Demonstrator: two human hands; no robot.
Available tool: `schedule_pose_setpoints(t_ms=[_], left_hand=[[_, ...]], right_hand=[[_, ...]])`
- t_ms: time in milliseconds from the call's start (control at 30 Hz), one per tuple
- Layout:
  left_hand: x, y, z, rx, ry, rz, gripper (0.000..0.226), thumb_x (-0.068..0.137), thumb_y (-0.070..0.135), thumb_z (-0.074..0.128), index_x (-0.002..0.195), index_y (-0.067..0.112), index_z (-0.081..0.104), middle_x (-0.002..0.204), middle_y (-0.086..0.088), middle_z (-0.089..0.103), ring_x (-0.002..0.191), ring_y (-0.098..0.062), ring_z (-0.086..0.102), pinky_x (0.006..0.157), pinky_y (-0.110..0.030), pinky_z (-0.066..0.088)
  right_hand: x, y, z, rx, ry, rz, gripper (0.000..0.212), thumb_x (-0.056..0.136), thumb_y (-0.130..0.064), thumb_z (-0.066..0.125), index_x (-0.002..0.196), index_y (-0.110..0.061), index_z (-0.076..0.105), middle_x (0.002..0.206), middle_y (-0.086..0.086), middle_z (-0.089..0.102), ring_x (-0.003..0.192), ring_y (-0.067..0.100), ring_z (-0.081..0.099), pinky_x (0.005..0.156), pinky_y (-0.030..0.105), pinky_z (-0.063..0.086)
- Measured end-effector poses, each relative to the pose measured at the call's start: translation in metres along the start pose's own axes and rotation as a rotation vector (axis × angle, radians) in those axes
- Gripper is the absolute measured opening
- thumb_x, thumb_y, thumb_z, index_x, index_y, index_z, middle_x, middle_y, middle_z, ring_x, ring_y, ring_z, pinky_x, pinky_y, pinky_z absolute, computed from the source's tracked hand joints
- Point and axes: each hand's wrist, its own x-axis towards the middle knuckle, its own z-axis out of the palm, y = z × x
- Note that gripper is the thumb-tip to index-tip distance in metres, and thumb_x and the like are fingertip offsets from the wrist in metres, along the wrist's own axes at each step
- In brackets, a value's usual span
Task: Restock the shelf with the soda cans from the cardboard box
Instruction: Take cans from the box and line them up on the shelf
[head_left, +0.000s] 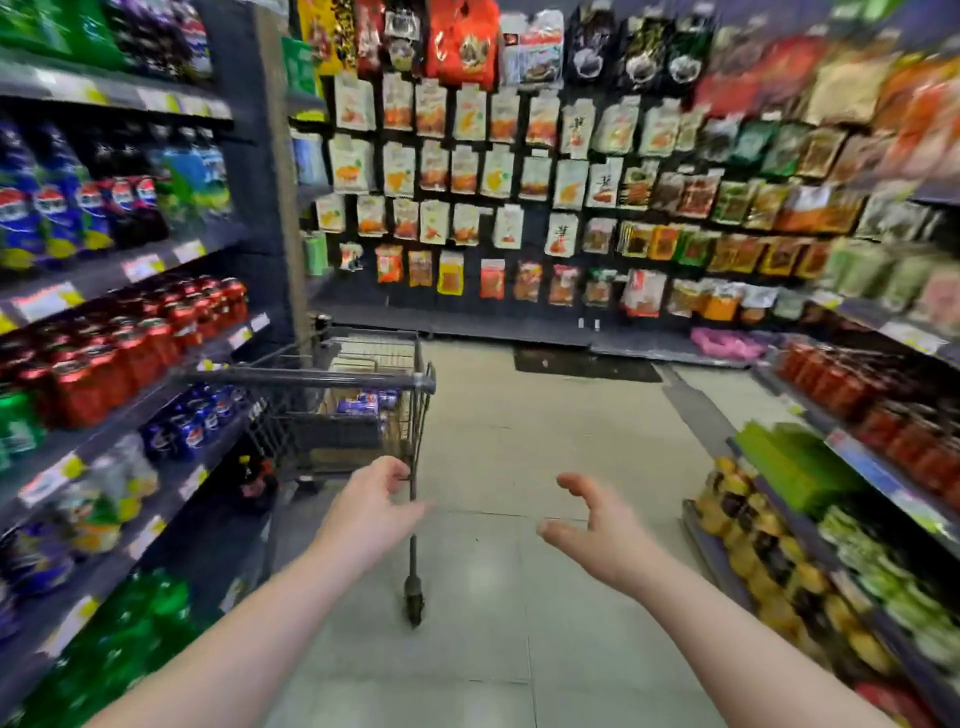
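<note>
Blue soda cans (363, 402) sit in a cardboard box (401, 422) inside a wire cart (311, 379), which stands hard against the left-hand shelf (171, 499). More blue cans (200, 418) are lined up on that shelf, with red cans (130, 353) a level above. The left hand (371, 514) hangs just beside the cart's near corner post, fingers loosely curled, holding nothing; whether it touches the post I cannot tell through the blur. The right hand (602, 535) floats over the tiled floor (519, 447), well apart from the cart, fingers spread and bent, empty.
</note>
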Motion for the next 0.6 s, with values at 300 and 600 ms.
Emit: schedule_pose_setpoints(t_ms=[300, 600], left_hand=[[0.194, 0.026, 0.075, 0.032, -0.111, 0.054, 0.045, 0.079, 0.032, 0.067, 0.119, 0.015, 0.054, 0.105, -0.002, 0.055, 0.105, -0.022, 0.055, 0.090, -0.028, 0.042], [0.367, 0.045, 0.106, 0.025, -0.145, 0.034, 0.046, 0.079, 0.035, 0.064, 0.121, 0.019, 0.051, 0.108, 0.002, 0.054, 0.099, -0.017, 0.053, 0.086, -0.028, 0.042]], right_hand=[[0.166, 0.038, -0.036, -0.047, 0.059, 0.097, 0.058, 0.085, -0.033, 0.062, 0.137, -0.022, 0.037, 0.140, 0.000, 0.039, 0.131, 0.014, 0.038, 0.102, 0.022, 0.030], [0.340, 0.055, -0.057, 0.004, 0.056, 0.171, 0.061, 0.083, -0.034, 0.064, 0.136, -0.024, 0.038, 0.141, -0.001, 0.040, 0.130, 0.016, 0.040, 0.103, 0.028, 0.034]])
